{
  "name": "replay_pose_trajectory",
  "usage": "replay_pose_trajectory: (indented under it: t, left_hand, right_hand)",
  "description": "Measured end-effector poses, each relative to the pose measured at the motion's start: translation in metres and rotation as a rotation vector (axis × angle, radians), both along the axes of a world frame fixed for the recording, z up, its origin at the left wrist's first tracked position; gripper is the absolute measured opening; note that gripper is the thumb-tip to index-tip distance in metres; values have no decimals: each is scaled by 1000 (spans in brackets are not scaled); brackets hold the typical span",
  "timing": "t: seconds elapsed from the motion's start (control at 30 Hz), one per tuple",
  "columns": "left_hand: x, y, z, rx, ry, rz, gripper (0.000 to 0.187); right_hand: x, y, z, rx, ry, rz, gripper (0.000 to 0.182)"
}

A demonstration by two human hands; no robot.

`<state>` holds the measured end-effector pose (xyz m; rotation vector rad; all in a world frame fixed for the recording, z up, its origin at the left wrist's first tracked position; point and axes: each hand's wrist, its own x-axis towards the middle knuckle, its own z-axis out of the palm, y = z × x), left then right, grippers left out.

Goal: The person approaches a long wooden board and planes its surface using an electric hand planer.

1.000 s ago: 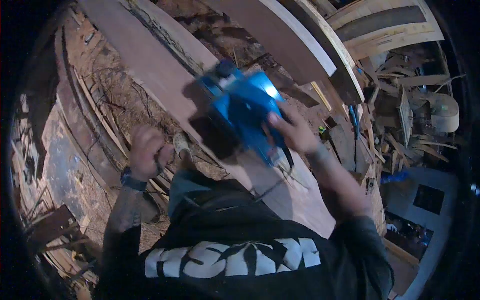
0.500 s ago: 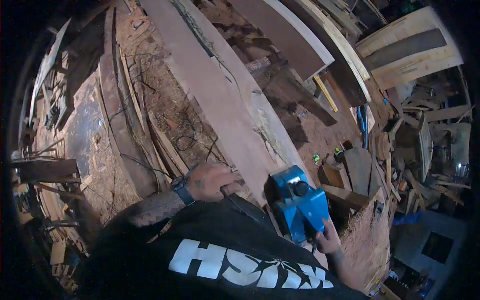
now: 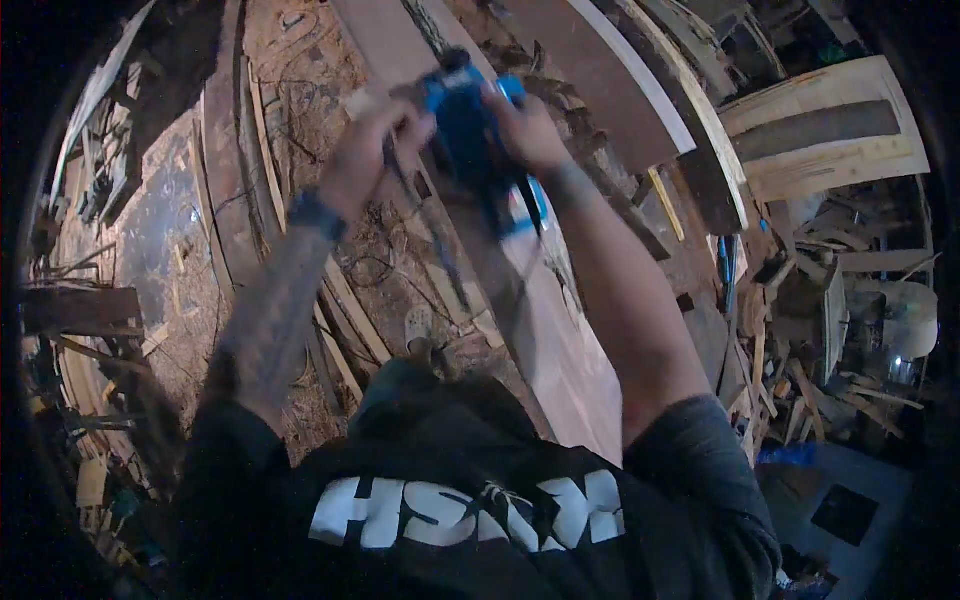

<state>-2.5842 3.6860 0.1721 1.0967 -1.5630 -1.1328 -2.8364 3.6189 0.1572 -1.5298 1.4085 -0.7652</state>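
A blue electric hand planer (image 3: pixel 468 135) sits over the long wooden slab (image 3: pixel 565 375), blurred by motion. My right hand (image 3: pixel 527 130) grips the planer on its right side, with the arm stretched forward. Close to the planer's left side is my left hand (image 3: pixel 372 150), its fingers curled around a dark power cord (image 3: pixel 432 240). That cord hangs down from the fingers toward my body. A rough, dark natural edge runs along the far part of the slab. The planer's underside is hidden.
Wood shavings (image 3: pixel 300 100) cover the floor at left, with long boards (image 3: pixel 265 150) lying in them. More planks (image 3: pixel 640 90) lean at the upper right. A light wooden panel (image 3: pixel 830 130) and a heap of offcuts (image 3: pixel 800 385) are farther right.
The planer has moved far forward along the slab, away from my body, with my right hand on it. My left hand has also reached forward, bringing the cord beside the planer.
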Motion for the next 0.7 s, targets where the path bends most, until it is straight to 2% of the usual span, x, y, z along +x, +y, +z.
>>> replay_pose_trajectory:
  t: [0.07,0.13,0.17,0.23,0.27,0.3,0.37,0.4,0.43,0.5,0.53,0.57,0.6,0.63,0.7]
  left_hand:
    - [-14,-39,9,-442,-450,208,27]
    - [-19,-70,6,-470,-589,202,26]
    - [-21,-81,5,-483,-659,197,27]
    - [-35,-100,-27,-796,-843,168,30]
    - [-42,-99,-39,-950,-930,159,32]
    - [-68,-70,-26,-617,-906,116,41]
    - [-126,-7,-14,-430,-1011,-51,42]
    - [-145,7,-60,-610,-927,-105,40]
    - [-178,46,-53,-421,-894,-286,43]
    - [-234,124,-47,-417,-818,-314,45]
    - [-252,152,-51,-473,-655,-429,38]
    - [-281,179,-63,-437,-605,-535,30]
    - [-301,195,-89,-544,171,-760,22]
    - [-320,221,-67,-649,-268,-772,15]
    - [-342,250,-56,-531,-290,-908,14]
  right_hand:
    - [15,-43,-16,-116,21,24,75]
    - [17,-57,-26,-129,50,57,77]
    - [11,-40,-24,-132,84,24,77]
    - [-6,17,-9,-146,159,-34,77]
    - [-24,50,-6,-111,109,11,73]
    - [-49,87,-3,-74,60,59,69]
    - [-95,174,26,157,135,41,58]
    - [-124,215,21,184,65,43,48]
    - [-152,257,16,212,-5,44,37]
    - [-210,344,21,343,-55,-19,25]
    - [-235,386,27,431,-189,-50,24]
    - [-266,431,13,311,-12,-75,23]
    - [-297,470,18,417,-91,-3,31]
    - [-321,508,18,467,-132,-25,37]
    - [-340,558,16,208,138,-22,47]
